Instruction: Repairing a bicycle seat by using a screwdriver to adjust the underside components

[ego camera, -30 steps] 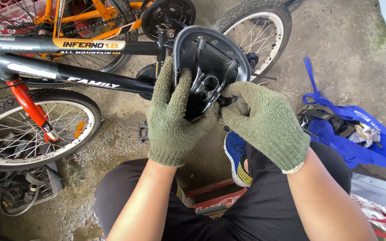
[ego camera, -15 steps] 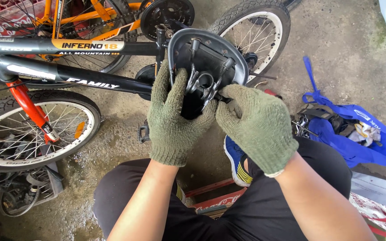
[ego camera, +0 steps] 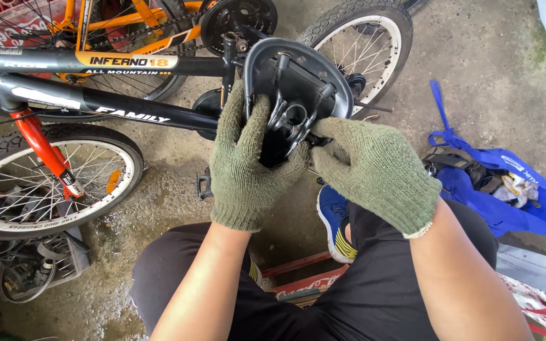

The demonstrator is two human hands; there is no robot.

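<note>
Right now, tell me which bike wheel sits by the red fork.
The wheel at lower left, its hub on the red fork; the other wheel sits top centre.

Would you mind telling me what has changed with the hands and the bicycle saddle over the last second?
Very little. The right hand has shifted slightly left and up, its fingertips now closer to the metal rails on the saddle underside. The left hand keeps its grip on the upturned saddle, in the same spot. The bicycle and blue bag have not moved.
</note>
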